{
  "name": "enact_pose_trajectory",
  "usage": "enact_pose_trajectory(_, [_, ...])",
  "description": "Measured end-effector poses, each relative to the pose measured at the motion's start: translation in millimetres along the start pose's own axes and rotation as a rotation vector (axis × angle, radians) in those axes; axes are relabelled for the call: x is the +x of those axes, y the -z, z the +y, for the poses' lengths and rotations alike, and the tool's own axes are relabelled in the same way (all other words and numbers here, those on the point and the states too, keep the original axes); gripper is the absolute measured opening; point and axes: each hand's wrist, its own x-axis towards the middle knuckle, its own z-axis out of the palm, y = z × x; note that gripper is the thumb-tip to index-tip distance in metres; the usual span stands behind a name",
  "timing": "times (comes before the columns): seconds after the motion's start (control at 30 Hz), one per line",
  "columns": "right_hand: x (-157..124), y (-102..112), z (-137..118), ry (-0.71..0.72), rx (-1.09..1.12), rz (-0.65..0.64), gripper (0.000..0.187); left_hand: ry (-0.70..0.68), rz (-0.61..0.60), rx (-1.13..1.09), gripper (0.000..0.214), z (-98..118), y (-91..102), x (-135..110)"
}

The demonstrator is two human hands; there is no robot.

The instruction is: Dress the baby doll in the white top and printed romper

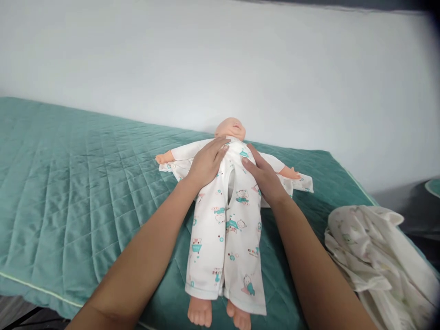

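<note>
Beyond your hands rose a pale wall (pixel 220 59). A green quilted cover (pixel 85 183) spread under and around them, reaching farther out to the left of your left hand than to the right of your right. On that cover the doll (pixel 235 153) lay on its back between and beneath your hands, its head away from you. Patterned trousers (pixel 213 220) ran from between your hands down its legs toward you, with a slit at the crotch. Past your right forearm sat a crumpled heap of pale cloth (pixel 371 247). A printed garment (pixel 304 183) showed under the doll's arms, its ends sticking out beyond either hand. Your left hand (pixel 208 162) and right hand (pixel 264 174) were apart, each laid against one side of the clothed torso; whether your fingers had closed on the fabric, I could not tell. The doll's bare feet (pixel 201 311) poked from the cuffs, on your side of your hands.
</note>
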Motion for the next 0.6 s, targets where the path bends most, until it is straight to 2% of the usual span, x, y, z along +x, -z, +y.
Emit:
enact_pose_trajectory(0.1, [-5.7,-0.8,-5.8,-0.019,-0.106,-0.056,0.069,-0.040,0.042,0.018,0.049,1.6,0.1,-8.1])
enact_pose_trajectory(0.3, [-7.3,3.6,-2.0,0.092,-0.277,-0.125,0.074,-0.176,0.030,-0.005,0.046,7.9,7.0,-41.6])
enact_pose_trajectory(0.47, [-5.9,6.2,2.5,0.243,-0.420,-0.157,0.058,-0.201,0.024,-0.028,0.043,14.7,14.0,-75.9])
enact_pose_trajectory(0.6, [-12.0,7.0,2.2,0.357,-0.522,-0.100,0.045,-0.172,0.030,-0.029,0.043,14.4,13.9,-80.9])
